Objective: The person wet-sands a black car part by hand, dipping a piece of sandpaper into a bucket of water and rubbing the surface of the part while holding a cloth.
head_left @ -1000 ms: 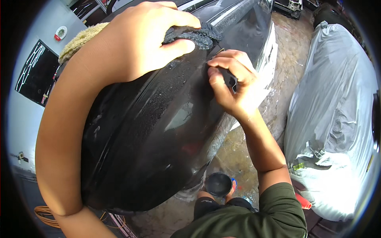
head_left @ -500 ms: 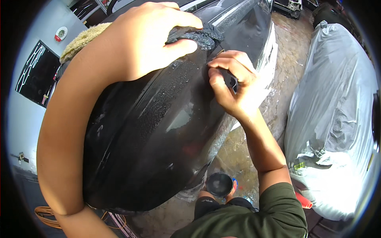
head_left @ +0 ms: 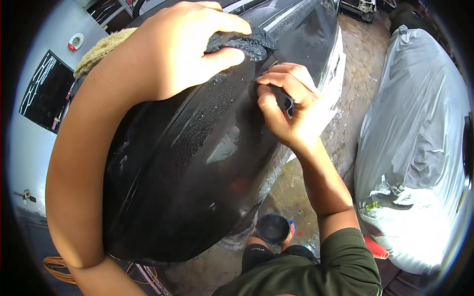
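Note:
My left hand [head_left: 197, 59] is closed on a wet, crumpled dark cloth [head_left: 254, 47] against the top of the dark car body panel [head_left: 187, 197]. Just below and right of the cloth, my right hand [head_left: 291, 101] rests at the panel with fingers curled and pressed together. A thin edge of something shows above those fingertips, but I cannot make out what they hold. The panel around my hands is wet with droplets and has pale scuffed patches.
A cream fleece pad [head_left: 101, 49] lies behind my left arm. A car under a silver cover [head_left: 410, 148] stands at right, with a red cone [head_left: 375, 249] beside it. A black bucket [head_left: 271, 227] is near my feet; an orange coiled hose [head_left: 59, 271] lies lower left.
My right hand has shifted very slightly left along the panel since half a second ago. My left hand and the cloth have barely moved.

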A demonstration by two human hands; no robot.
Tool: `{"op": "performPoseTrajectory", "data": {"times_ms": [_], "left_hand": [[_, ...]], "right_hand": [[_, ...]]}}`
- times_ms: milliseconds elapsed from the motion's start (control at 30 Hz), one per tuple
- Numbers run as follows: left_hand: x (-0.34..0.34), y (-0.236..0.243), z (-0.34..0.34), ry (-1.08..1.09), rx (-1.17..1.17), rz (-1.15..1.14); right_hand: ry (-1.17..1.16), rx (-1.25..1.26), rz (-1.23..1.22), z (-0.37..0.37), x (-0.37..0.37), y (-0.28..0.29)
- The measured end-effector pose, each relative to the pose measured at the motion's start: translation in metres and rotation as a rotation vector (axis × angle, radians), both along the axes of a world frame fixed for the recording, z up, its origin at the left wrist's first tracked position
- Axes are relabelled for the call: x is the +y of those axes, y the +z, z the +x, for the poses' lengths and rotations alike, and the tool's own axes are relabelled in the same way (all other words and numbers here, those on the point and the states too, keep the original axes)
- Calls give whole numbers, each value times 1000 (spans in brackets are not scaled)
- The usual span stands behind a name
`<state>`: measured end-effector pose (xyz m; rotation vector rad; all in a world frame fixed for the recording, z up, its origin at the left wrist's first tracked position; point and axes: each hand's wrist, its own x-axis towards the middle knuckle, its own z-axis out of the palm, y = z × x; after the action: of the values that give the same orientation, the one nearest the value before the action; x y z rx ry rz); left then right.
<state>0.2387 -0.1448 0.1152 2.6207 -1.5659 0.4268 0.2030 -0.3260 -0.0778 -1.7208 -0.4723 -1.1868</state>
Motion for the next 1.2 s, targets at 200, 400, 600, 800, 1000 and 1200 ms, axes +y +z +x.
{"op": "performPoseTrajectory", "data": {"times_ms": [200,400,600,800,1000,1200], "left_hand": [[3,-3,4,-10,-9,1],[5,-6,8,-39,-130,5],[3,-2,4,8,-31,10],[6,-4,9,-7,-116,39],[9,-7,12,-42,-113,18],[6,-4,10,-12,-92,28]], "right_hand": [[120,-337,-240,-3,2,-1],[193,-315,-262,-6,3,1],[93,-265,-194,1,-3,-3],[-8,-18,-24,11,-12,-3],[84,-249,-195,14,-18,-2],[257,-209,-244,14,-22,4]]}}
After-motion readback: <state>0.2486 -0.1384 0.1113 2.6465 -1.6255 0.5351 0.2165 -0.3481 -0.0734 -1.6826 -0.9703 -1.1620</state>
